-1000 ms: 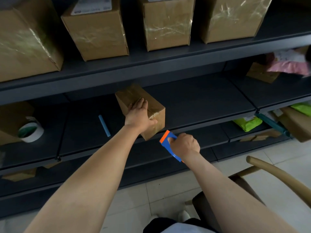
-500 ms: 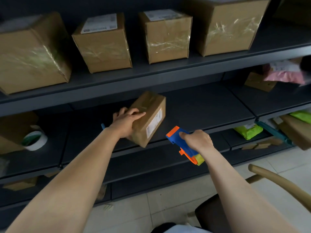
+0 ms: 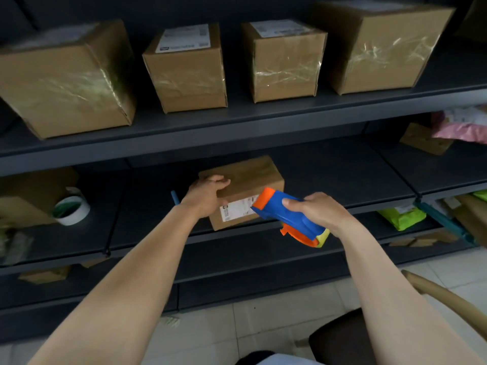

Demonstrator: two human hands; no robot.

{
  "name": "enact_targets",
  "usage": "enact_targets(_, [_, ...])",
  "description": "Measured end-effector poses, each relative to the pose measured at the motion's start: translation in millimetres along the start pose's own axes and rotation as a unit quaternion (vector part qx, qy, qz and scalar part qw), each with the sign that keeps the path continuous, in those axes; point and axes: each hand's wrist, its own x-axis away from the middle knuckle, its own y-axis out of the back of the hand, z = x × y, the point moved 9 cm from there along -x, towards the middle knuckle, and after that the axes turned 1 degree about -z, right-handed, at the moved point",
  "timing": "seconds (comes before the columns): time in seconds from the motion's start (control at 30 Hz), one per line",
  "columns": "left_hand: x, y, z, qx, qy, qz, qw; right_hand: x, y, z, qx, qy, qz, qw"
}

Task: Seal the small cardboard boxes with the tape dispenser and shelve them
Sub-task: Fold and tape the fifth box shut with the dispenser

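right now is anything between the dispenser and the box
Nothing visible. The dispenser, in the right hand, points its orange nose at the label on the box; the left hand grips the box's left end, off that path.

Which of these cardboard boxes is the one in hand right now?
The small box on the middle shelf: the left hand grips its left end, white label facing out. The four boxes on the upper shelf stand untouched.

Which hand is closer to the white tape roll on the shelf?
Left. The left hand grips the small box, to the right of the tape roll; the right hand, holding the dispenser, is farther right.
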Motion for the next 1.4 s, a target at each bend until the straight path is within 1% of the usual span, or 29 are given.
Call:
enact_targets(0.07, [3.2,0.1,4.8,0.023,-0.008,0.028,0.999,0.8,2.1,7.5,0.003,0.024,0.024,0.999])
enact_targets(0.1, [4.7,2.4,6.9,0.024,-0.013,0.027,0.999,1.0,2.2,10.4,0.001,0.034,0.037,0.999])
enact_targets(0.23, [7.6,10.3,13.7,-0.008,-0.026,-0.013,1.000,3.6,1.5,18.0,-0.063,0.054,0.093,0.992])
enact_targets(0.3, [10.0,10.5,15.1,-0.025,-0.022,-0.024,0.999,3.4,2.5,21.0,-0.079,0.060,0.105,0.990])
enact_targets(0.37, [12.2,12.2,14.9,-0.010,-0.020,-0.040,0.999,2.2,1.2,24.7,-0.091,0.065,0.111,0.988])
enact_targets(0.43, [15.3,20.4,10.2,0.046,-0.019,-0.078,0.996,1.5,-1.2,28.7,-0.100,0.067,0.112,0.986])
enact_targets(0.47, [17.7,28.3,6.6,0.093,-0.017,-0.113,0.989,1.7,-2.8,30.4,-0.102,0.070,0.112,0.986])
enact_targets(0.53, [25.0,43.7,-0.4,0.198,0.004,-0.182,0.963,3.5,-5.7,33.9,-0.098,0.078,0.119,0.985])
enact_targets(0.57, [27.5,45.7,-4.0,0.250,0.023,-0.180,0.951,4.9,-6.6,35.6,-0.097,0.083,0.123,0.984])
enact_targets(0.6, [27.1,41.0,-8.7,0.314,0.040,-0.142,0.938,6.1,-6.9,37.1,-0.100,0.087,0.127,0.983])
enact_targets(0.63, [25.4,29.8,-15.4,0.390,0.055,-0.067,0.917,7.0,-6.8,38.8,-0.104,0.091,0.131,0.982])
enact_targets(0.67, [26.4,16.9,-24.5,0.461,0.066,0.020,0.885,8.1,-6.7,40.4,-0.108,0.093,0.135,0.981])
enact_targets(0.7, [29.4,7.7,-33.4,0.512,0.068,0.088,0.852,9.5,-6.3,42.3,-0.110,0.096,0.139,0.980])
enact_targets(0.73, [31.7,2.7,-40.4,0.546,0.063,0.128,0.826,11.0,-5.9,44.4,-0.109,0.098,0.142,0.979])
enact_targets(0.77, [31.8,0.9,-44.2,0.566,0.055,0.142,0.810,12.1,-5.3,45.8,-0.108,0.099,0.142,0.979])
enact_targets(0.83, [28.3,2.3,-46.7,0.588,0.049,0.124,0.798,13.7,-3.4,47.1,-0.108,0.099,0.138,0.980])
enact_targets(0.87, [27.0,4.2,-45.9,0.592,0.052,0.105,0.797,14.6,-2.7,47.3,-0.107,0.098,0.135,0.980])
enact_targets(0.9, [25.9,5.9,-43.2,0.585,0.059,0.084,0.804,15.1,-2.6,47.6,-0.105,0.097,0.132,0.981])
enact_targets(1.0, [19.2,12.5,-32.2,0.522,0.096,0.027,0.847,15.9,-3.5,54.4,-0.098,0.105,0.111,0.983])
enact_targets(1.1, [6.0,28.1,-13.3,0.451,0.126,-0.024,0.883,13.4,3.9,60.2,-0.050,0.112,0.075,0.990])
enact_targets(1.23, [-5.6,55.5,55.4,0.375,0.196,-0.139,0.896,11.1,32.9,31.9,0.004,0.076,0.020,0.997])
enact_targets(1.3, [-11.9,58.3,71.4,0.334,0.201,-0.159,0.907,11.7,35.5,18.4,0.012,0.061,0.013,0.998])
enact_targets(1.4, [-22.6,57.4,72.1,0.310,0.195,-0.176,0.914,8.0,32.1,16.9,0.012,0.058,0.013,0.998])
